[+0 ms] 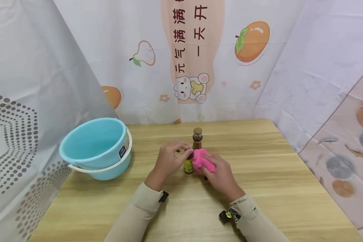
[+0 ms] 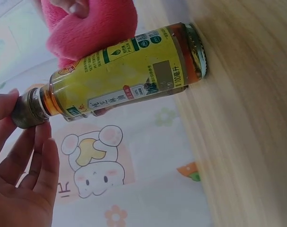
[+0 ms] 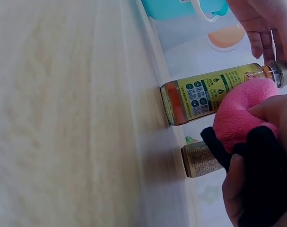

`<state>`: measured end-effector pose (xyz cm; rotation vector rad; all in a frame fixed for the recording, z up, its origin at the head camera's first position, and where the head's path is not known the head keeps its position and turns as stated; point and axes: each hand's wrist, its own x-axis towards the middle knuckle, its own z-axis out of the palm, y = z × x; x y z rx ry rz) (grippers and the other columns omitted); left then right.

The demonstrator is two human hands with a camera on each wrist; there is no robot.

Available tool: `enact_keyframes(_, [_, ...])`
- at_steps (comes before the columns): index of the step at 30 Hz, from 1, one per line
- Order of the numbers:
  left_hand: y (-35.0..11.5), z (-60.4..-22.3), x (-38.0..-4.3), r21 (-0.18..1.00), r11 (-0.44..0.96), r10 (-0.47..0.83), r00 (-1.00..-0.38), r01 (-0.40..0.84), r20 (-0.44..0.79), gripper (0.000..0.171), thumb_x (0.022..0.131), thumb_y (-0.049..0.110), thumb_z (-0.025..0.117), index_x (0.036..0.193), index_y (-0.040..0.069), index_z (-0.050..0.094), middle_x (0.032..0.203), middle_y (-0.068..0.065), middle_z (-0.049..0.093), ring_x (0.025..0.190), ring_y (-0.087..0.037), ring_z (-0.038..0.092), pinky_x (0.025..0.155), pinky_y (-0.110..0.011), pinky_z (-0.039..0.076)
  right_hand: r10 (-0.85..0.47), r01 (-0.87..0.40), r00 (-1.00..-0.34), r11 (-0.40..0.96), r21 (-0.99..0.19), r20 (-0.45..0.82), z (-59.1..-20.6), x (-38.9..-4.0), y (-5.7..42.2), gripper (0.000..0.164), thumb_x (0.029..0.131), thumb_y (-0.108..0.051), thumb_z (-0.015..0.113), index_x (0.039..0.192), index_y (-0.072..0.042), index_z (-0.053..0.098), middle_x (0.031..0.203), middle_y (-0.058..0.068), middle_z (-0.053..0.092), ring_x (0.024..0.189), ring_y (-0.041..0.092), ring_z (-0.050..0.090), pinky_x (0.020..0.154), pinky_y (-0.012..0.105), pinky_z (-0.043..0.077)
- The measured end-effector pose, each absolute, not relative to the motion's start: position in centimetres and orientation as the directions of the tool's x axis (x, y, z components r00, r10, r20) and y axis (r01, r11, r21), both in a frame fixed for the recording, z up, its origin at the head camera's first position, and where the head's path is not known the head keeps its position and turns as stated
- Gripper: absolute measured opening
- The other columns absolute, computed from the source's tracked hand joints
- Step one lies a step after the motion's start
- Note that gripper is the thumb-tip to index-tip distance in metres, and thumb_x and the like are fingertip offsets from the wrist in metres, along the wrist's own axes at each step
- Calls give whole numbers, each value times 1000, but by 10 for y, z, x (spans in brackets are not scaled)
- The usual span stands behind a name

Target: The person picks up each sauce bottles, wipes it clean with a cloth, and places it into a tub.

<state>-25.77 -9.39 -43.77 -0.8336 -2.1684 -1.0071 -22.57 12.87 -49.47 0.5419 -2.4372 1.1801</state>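
Note:
In the head view, a small glass bottle (image 1: 188,166) with a yellow label stands upright on the table. My left hand (image 1: 168,160) pinches its dark cap (image 2: 25,111) between thumb and fingers. My right hand (image 1: 220,173) grips a bunched pink cloth (image 1: 202,160), which lies against the side of the bottle. The right wrist view also shows a black object (image 3: 261,175) at the right hand, its kind unclear. Behind stands a second, brown bottle (image 1: 197,144) with a gold cap, its lower part hidden in the head view.
A light blue bucket (image 1: 95,158) with a white handle stands at the table's left. The wood-grain table (image 1: 275,181) meets printed curtains (image 1: 124,27) at the back and sides.

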Motion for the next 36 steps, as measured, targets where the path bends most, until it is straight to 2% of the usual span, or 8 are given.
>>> enact_keyframes(6, [-94, -435, -255, 448, 514, 282, -637, 732, 717, 11, 92, 21, 81, 93, 10, 80, 103, -1, 74, 91, -14, 71, 74, -29, 64, -195, -462, -876, 600, -653, 441, -495, -225, 129, 38, 89, -16, 81, 126, -9, 75, 127, 12, 71, 112, 28, 71, 90, 44, 63])
enact_keyframes(10, [-93, -434, -254, 451, 515, 273, -638, 729, 720, 10, 91, 21, 82, 90, 11, 80, 101, -1, 66, 90, -14, 66, 74, -28, 63, -222, -443, -890, 627, -641, 398, -497, -226, 131, 36, 91, -17, 79, 127, -12, 75, 127, 10, 72, 114, 27, 70, 92, 45, 62])
enact_keyframes(18, [-94, -434, -253, 415, 562, 277, -636, 715, 720, 12, 92, 24, 81, 90, 11, 80, 99, 0, 67, 86, -12, 67, 72, -25, 62, -256, -445, -889, 677, -586, 379, -502, -225, 132, 38, 88, -14, 81, 126, -12, 76, 123, 14, 73, 113, 33, 71, 95, 51, 60])
enact_keyframes(24, [-97, -432, -254, 438, 552, 276, -651, 710, 707, 11, 92, 22, 81, 93, 10, 80, 99, 0, 70, 88, -12, 68, 72, -27, 63, -252, -466, -875, 670, -577, 414, -501, -226, 131, 34, 89, -17, 80, 123, -15, 77, 120, 11, 74, 108, 27, 72, 90, 47, 61])
enact_keyframes(27, [-98, -433, -254, 489, 528, 258, -680, 694, 686, 13, 91, 19, 82, 97, 9, 78, 99, -1, 71, 88, -15, 70, 71, -29, 64, -242, -476, -868, 653, -588, 434, -499, -226, 131, 32, 90, -19, 79, 122, -18, 77, 118, 8, 74, 100, 21, 71, 80, 41, 61])
enact_keyframes(31, [-98, -432, -254, 556, 496, 226, -717, 667, 659, 19, 88, 17, 85, 101, 8, 74, 96, -2, 72, 86, -20, 73, 72, -32, 65, -219, -486, -860, 624, -612, 460, -497, -225, 131, 35, 90, -19, 80, 125, -20, 76, 122, 6, 73, 100, 18, 69, 78, 36, 60])
enact_keyframes(36, [-98, -429, -255, 590, 476, 207, -735, 653, 646, 24, 86, 17, 87, 101, 6, 72, 94, -5, 73, 84, -21, 75, 72, -35, 66, -181, -516, -836, 583, -628, 519, -494, -225, 132, 40, 88, -19, 83, 126, -21, 75, 124, 5, 72, 105, 19, 70, 82, 39, 62])
